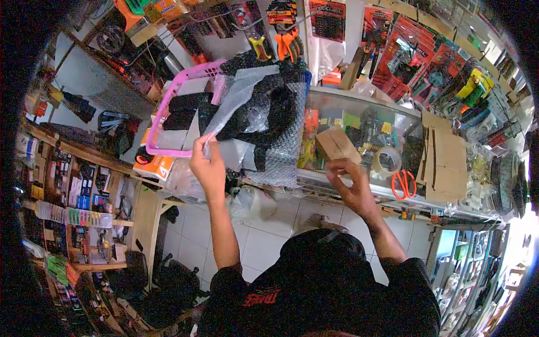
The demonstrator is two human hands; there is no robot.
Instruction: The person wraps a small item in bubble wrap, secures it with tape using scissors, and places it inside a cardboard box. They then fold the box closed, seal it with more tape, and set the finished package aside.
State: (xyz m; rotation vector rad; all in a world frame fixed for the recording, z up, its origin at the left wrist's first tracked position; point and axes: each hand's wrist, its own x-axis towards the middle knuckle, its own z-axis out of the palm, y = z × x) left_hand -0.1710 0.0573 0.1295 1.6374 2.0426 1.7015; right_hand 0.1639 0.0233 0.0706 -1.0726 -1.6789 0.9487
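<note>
My left hand (208,168) pinches the edge of a sheet of bubble wrap (283,163), its thumb and fingers closed on the plastic. Part of the sheet is folded up in a pale strip toward the back, and black wrapping lies in and around it on the counter. Over the glass display counter, my right hand (352,182) has its fingers loosely curled and apart, with nothing visible between them. Its fingertips are right at the lower edge of a small brown cardboard box (338,144). Just right of that hand lie a roll of clear tape (386,160) and orange-handled scissors (403,184).
A pink plastic basket (163,115) holding dark items stands left of the wrap. Flattened cardboard (443,160) lies at the counter's right. Packaged tools (405,59) hang behind, including orange-handled pliers (287,45). Stocked wooden shelves (81,196) line the left side.
</note>
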